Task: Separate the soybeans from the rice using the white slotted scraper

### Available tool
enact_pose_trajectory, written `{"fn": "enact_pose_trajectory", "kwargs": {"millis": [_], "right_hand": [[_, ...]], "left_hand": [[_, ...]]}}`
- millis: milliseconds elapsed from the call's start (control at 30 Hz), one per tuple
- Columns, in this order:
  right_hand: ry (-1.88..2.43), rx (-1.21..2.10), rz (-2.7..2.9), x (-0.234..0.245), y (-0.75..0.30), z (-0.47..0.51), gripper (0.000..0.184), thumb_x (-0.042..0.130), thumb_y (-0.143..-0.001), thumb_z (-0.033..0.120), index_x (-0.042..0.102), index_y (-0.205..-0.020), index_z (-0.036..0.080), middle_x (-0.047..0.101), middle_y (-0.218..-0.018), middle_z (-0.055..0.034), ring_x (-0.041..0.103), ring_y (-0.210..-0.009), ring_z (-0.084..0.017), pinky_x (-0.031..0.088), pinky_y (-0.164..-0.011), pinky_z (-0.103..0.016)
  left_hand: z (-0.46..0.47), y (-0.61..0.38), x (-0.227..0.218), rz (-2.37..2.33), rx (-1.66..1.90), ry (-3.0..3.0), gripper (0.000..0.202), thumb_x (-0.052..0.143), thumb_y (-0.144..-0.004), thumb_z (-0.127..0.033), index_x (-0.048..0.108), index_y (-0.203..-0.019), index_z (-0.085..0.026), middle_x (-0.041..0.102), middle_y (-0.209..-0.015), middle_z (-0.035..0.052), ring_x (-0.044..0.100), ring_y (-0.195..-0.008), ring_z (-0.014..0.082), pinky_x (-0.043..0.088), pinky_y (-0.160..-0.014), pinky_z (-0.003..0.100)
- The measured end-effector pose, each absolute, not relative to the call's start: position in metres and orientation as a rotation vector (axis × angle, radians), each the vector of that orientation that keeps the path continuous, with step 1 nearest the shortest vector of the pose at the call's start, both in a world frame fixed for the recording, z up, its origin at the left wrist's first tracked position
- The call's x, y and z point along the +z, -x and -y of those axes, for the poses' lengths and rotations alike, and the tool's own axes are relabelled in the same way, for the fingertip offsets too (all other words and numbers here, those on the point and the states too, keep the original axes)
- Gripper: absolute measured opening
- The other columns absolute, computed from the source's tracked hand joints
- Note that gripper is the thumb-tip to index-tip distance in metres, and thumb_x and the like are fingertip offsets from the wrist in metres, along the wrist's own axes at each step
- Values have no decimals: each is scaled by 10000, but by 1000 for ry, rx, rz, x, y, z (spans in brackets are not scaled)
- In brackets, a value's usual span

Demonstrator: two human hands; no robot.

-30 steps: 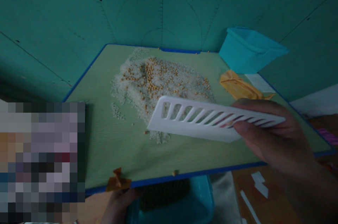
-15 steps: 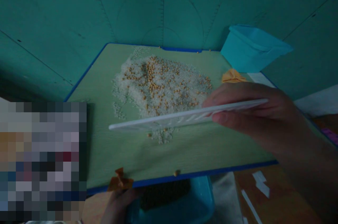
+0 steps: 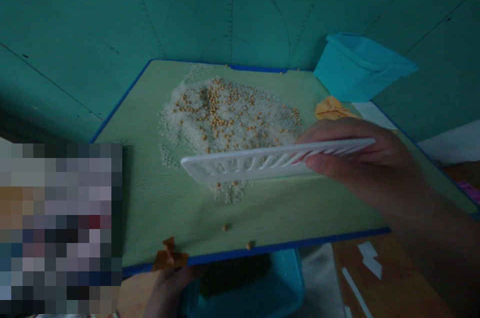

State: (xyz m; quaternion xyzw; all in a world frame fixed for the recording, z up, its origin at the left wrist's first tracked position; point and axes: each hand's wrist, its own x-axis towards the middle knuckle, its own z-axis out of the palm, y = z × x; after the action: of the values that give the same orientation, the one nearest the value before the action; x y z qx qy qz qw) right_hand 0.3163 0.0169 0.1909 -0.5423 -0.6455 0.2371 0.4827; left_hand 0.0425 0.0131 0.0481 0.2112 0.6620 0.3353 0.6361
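Below the board's (image 3: 150, 218) near blue edge, the left hand (image 3: 168, 288) lies against the left rim of a teal bin (image 3: 288, 283) holding something dark. Whether the fingers grip the rim cannot be told. On the near edge itself sit an orange scrap (image 3: 168, 257) and two loose beans (image 3: 225, 227), with bare green board around them. Mid-board, the right hand (image 3: 360, 163) is closed around one end of a white slotted scraper (image 3: 262, 163), thumb in front. The scraper lies crosswise along the near fringe of a pile (image 3: 228, 118) of white grains and yellow beans. The board's left strip is open. Beside the far right corner stands a teal tub (image 3: 356, 70), its inside hidden, with crumpled orange paper (image 3: 332, 108) before it.
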Motion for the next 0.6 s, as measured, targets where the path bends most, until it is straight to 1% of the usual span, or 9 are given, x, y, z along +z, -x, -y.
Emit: {"fn": "enact_pose_trajectory", "kwargs": {"millis": [33,100,200,267,433,533,600], "right_hand": [[1324,583,1571,191,-317,-14,198,657,-764,221,684,-901,361,702,-822,103,658,-733,-84,523,-620,-168],[1331,574,1553,190,-318,-11,214,658,-762,218,683,-906,376,703,-821,103,659,-716,-88,525,-607,-172],[1344,571,1503,186,-319,-10,259,660,-762,207,677,-919,411,701,-823,111,655,-722,-77,517,-620,-158],[1345,596,1476,184,-320,-10,268,661,-763,210,673,-922,425,699,-814,118,651,-716,-63,508,-613,-137],[1321,638,1482,181,-321,-7,222,672,-753,237,686,-904,398,704,-803,109,655,-698,-64,512,-597,-131],[1305,639,1469,180,-322,-4,229,677,-748,232,687,-911,394,709,-829,101,666,-715,-79,527,-611,-149],[1293,651,1459,179,-322,-3,235,673,-752,225,685,-914,394,709,-838,98,666,-716,-81,529,-611,-155]], "left_hand": [[-13,-45,51,-1504,757,-478,298,750,-391,-91,657,-630,-243,731,-587,-15,680,-843,335,564,-663,358],[-14,-50,58,-1462,746,-467,280,741,-415,-121,686,-668,-228,752,-642,1,682,-836,326,566,-658,353],[-13,-58,70,-1409,754,-468,267,715,-459,-131,712,-707,-229,772,-713,-2,688,-829,299,567,-680,341],[-11,-60,74,-1410,744,-450,246,711,-476,-141,717,-705,-230,776,-729,-4,685,-852,301,563,-708,348],[-10,-56,72,-1357,729,-409,289,722,-474,-151,719,-754,-223,781,-777,22,656,-960,329,549,-760,383],[-11,-57,76,-1334,696,-410,279,729,-481,-175,717,-754,-229,781,-788,24,655,-961,333,553,-745,383],[-11,-60,82,-1362,685,-401,227,726,-491,-203,713,-715,-234,780,-783,26,661,-939,340,560,-712,385]]}}
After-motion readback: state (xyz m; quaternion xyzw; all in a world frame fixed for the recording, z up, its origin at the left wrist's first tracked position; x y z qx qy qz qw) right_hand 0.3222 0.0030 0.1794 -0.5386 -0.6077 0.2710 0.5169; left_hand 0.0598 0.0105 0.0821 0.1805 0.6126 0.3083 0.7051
